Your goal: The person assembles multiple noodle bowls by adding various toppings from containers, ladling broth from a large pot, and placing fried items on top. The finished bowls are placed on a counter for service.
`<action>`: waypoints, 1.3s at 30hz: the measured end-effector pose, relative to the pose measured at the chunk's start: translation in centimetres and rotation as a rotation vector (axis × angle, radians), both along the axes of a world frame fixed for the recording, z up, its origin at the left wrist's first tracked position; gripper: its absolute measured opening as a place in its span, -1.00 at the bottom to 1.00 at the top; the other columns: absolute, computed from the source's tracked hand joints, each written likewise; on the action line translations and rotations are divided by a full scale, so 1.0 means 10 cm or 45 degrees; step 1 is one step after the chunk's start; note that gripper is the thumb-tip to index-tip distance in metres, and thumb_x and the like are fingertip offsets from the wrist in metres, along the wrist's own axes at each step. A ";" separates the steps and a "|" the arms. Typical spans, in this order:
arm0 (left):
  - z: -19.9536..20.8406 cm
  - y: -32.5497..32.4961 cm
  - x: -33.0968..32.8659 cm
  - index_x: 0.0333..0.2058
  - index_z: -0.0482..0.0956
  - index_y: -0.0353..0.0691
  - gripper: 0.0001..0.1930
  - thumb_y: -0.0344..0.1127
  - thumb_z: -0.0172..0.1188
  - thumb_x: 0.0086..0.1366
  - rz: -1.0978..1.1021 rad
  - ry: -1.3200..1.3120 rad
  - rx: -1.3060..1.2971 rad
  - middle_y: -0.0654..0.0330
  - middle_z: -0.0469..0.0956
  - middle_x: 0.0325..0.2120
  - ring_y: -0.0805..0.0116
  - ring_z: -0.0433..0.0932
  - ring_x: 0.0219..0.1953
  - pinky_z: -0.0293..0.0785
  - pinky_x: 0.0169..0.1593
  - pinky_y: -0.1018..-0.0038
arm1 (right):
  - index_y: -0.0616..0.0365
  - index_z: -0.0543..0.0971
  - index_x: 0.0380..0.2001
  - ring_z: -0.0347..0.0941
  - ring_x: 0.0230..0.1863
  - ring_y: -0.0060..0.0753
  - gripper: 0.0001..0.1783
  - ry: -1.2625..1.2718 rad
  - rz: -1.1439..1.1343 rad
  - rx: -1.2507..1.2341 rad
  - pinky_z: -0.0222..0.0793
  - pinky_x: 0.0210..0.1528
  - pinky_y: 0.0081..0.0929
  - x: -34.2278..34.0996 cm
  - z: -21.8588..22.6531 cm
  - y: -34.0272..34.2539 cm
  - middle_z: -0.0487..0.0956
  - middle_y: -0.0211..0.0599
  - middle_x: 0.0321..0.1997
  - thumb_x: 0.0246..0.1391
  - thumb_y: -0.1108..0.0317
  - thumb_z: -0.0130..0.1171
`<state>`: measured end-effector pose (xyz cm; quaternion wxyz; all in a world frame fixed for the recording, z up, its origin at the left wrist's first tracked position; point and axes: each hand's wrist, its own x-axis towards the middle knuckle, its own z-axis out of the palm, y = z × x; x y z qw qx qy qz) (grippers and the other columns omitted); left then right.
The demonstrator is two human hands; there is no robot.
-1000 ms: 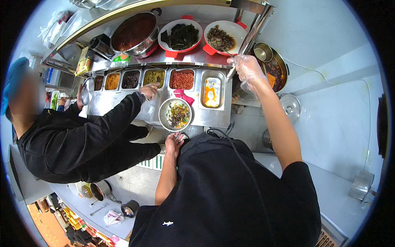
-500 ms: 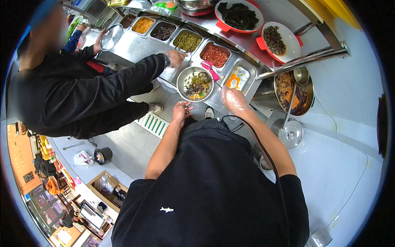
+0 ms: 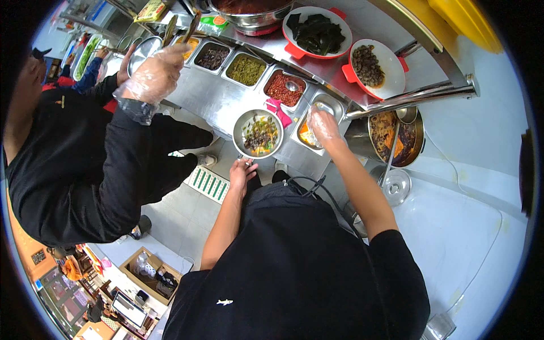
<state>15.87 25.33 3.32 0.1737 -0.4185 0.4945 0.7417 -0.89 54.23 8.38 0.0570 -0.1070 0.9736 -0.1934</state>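
My bare left hand (image 3: 242,174) has its fingers curled at the near edge of a round metal bowl (image 3: 237,127), holding it in front of me. Mixed dark, green and orange food (image 3: 263,135) covers the bowl's bottom. My right hand (image 3: 324,126), in a clear plastic glove, is over a metal tray (image 3: 297,135) with orange and white food in it. Its fingers point down and together; their tips, and anything in them, are hidden. A pink cloth (image 3: 278,110) lies between the bowl and the trays.
A co-worker's gloved hand (image 3: 153,79) holds tongs (image 3: 190,28) at left. Trays of red beans (image 3: 283,88), green food (image 3: 246,69) and dark food (image 3: 212,56) line the counter. Red-handled dishes (image 3: 371,65) stand on the shelf above. A large pot (image 3: 420,139) stands at right.
My right hand has moved from beside the bowl to over the tray. The co-worker's gloved hand has pulled back left with tongs raised. A spoon now shows in the red beans.
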 end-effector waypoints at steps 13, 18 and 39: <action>0.04 0.00 0.08 -0.06 0.35 -0.17 -0.81 -0.21 -0.15 0.54 0.077 -0.116 0.011 0.13 0.56 0.00 0.19 0.64 -0.03 0.56 -0.07 0.28 | 0.22 0.66 -0.32 0.61 -0.13 0.15 -0.73 -0.338 -0.044 0.010 0.53 -0.08 -0.04 -0.84 -1.04 -0.53 0.64 0.15 -0.23 0.13 0.32 0.02; 0.03 -0.08 0.09 -0.09 0.38 -0.12 -0.83 -0.24 -0.15 0.52 0.044 -0.070 0.035 0.18 0.57 -0.03 0.23 0.64 -0.03 0.53 -0.06 0.31 | 0.23 0.68 -0.41 0.61 -0.22 0.15 -0.71 -0.443 -0.475 -0.505 0.50 -0.17 -0.12 -0.96 -1.21 -0.52 0.64 0.14 -0.33 0.07 0.20 0.17; -0.18 -0.03 0.01 -0.03 0.36 -0.15 -0.77 -0.19 -0.19 0.53 0.081 0.024 0.014 0.19 0.55 -0.03 0.23 0.61 -0.01 0.50 -0.07 0.32 | 0.24 0.47 -0.32 0.56 -0.44 0.14 -0.74 -0.477 0.098 -0.560 0.46 -0.36 -0.03 0.79 -0.08 -0.29 0.56 0.10 -0.55 0.33 0.29 -0.12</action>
